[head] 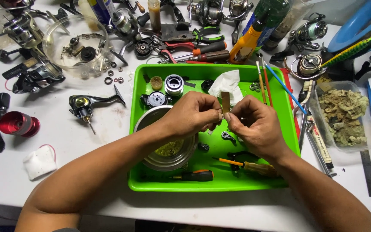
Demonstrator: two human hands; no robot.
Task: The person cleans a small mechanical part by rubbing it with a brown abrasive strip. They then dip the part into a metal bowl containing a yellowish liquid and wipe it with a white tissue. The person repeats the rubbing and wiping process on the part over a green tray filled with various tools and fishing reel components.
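Both hands met above a bright green tray on a white table. The left hand and the right hand each had the grip closed, fingertips pinched together on a small part held between them over the middle of the tray; the part was too small to identify. A narrow brown strip stood upright just behind the fingertips, in front of a crumpled white tissue.

Under the left wrist lay a round metal bowl. A silver spool and a dark round reel part lay at the tray's far left. An orange-handled screwdriver and a wooden-handled tool lay along its near edge.

Left of the tray lay a reel handle, a red spool and a white pad. A clear tub of scraps stood to the right.
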